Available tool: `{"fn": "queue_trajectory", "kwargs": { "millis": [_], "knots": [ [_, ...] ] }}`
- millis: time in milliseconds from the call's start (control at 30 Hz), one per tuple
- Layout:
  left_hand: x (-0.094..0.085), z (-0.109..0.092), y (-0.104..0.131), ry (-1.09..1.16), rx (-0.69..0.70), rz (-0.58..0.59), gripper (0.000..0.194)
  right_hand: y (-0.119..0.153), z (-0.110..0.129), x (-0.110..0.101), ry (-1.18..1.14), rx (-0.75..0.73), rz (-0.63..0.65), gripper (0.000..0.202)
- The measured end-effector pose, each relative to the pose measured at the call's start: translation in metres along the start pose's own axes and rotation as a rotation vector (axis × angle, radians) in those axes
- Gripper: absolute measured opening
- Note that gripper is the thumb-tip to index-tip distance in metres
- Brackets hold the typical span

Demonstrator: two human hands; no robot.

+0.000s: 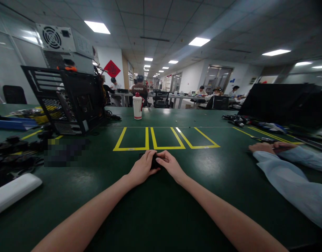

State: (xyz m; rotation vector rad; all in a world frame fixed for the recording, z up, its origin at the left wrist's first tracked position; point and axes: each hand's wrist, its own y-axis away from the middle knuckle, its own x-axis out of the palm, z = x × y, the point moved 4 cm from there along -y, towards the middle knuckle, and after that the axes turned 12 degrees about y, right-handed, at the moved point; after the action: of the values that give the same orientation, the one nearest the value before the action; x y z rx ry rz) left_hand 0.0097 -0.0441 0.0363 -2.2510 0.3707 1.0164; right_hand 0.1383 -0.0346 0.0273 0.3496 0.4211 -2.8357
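Both hands meet at the middle of the green table, around a small black object. My left hand is closed on its left side, fingers over the top and thumb beneath. From the right, my right hand pinches the object with thumb and fingertips. Much of the object is hidden by the fingers, and what it is cannot be told. Just beyond the hands are yellow tape outlines on the tabletop.
Left stands an open black computer case with a power supply on it, near dark cables and a white object. A white bottle stands ahead. At right, another person's hands hold a dark tool.
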Motion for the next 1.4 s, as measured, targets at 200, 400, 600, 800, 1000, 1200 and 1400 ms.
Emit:
{"fn": "queue_trajectory", "kwargs": {
  "millis": [200, 400, 600, 800, 1000, 1200, 1400],
  "knots": [
    [-0.001, 0.000, 0.003, -0.020, 0.018, -0.015, 0.057, -0.001, -0.008, 0.001, 0.031, 0.058, 0.031, 0.029],
    [0.000, 0.001, 0.003, -0.032, 0.015, -0.027, 0.054, 0.005, 0.000, 0.006, -0.008, -0.022, 0.060, 0.029],
    [0.003, 0.004, 0.002, -0.044, 0.012, -0.040, 0.056, 0.000, -0.002, 0.003, 0.045, -0.017, -0.005, 0.020],
    [0.000, 0.001, 0.003, -0.031, 0.015, -0.023, 0.053, 0.002, 0.002, 0.003, 0.018, 0.037, 0.064, 0.027],
    [0.000, 0.001, 0.003, -0.026, -0.003, -0.011, 0.053, 0.007, 0.005, 0.006, -0.044, -0.016, 0.082, 0.024],
    [0.000, 0.001, 0.003, -0.017, -0.040, 0.013, 0.053, 0.003, 0.000, 0.002, 0.057, 0.029, 0.003, 0.025],
    [0.000, 0.002, 0.003, -0.027, -0.015, -0.007, 0.056, 0.007, 0.006, 0.006, -0.036, 0.003, 0.099, 0.028]
  ]
}}
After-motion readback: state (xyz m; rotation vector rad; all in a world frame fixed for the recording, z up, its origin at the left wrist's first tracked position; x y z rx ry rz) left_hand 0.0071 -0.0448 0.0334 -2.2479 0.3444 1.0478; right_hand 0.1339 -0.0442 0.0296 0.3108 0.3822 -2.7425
